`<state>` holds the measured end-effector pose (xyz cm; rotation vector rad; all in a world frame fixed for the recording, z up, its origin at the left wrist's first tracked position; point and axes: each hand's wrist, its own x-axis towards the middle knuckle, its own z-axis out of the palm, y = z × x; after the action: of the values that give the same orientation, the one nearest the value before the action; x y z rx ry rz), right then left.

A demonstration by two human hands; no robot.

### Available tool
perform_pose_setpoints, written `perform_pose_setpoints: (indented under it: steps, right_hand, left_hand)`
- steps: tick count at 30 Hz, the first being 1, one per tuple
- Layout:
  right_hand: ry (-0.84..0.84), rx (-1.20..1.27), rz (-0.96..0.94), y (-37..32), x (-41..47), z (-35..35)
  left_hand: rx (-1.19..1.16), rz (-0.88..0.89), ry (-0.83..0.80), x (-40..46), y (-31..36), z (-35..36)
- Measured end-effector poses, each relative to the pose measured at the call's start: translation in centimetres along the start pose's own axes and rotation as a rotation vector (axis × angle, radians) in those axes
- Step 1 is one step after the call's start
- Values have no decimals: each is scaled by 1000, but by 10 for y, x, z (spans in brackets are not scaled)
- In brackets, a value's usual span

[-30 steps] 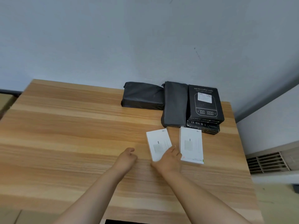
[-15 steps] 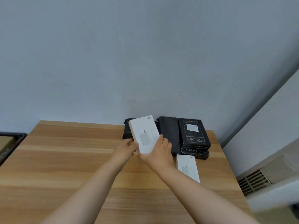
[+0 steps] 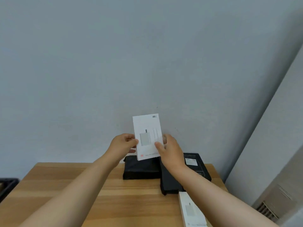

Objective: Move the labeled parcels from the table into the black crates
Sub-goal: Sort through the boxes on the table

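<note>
One white parcel (image 3: 147, 136), upright and lifted clear of the table (image 3: 65, 185), held between both hands: left hand (image 3: 122, 145) pinching its left edge, right hand (image 3: 170, 149) gripping its right edge with the thumb across the printed face. Below the fingers lie two black pouches (image 3: 141, 169), a black boxed scale (image 3: 195, 163) just right of the right wrist, and a second white parcel (image 3: 191, 210) under the right forearm. Risk: an edge-only hold on smooth card may slip in transfer toward the black crate (image 3: 7, 185), far left of the left fingers.
</note>
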<state>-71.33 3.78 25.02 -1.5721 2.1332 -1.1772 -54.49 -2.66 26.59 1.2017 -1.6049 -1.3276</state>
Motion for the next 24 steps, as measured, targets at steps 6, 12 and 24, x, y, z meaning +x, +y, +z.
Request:
perform_pose_setpoints:
  steps: [6, 12, 24]
  right_hand:
    - [-154, 394, 194, -29, 36, -46]
    - [-196, 512, 178, -48, 52, -69]
    - [-211, 668, 160, -60, 57, -69]
  left_hand:
    - [4, 78, -36, 8, 33, -17]
    - [64, 178, -11, 14, 58, -28]
    - [-135, 154, -79, 12, 78, -36]
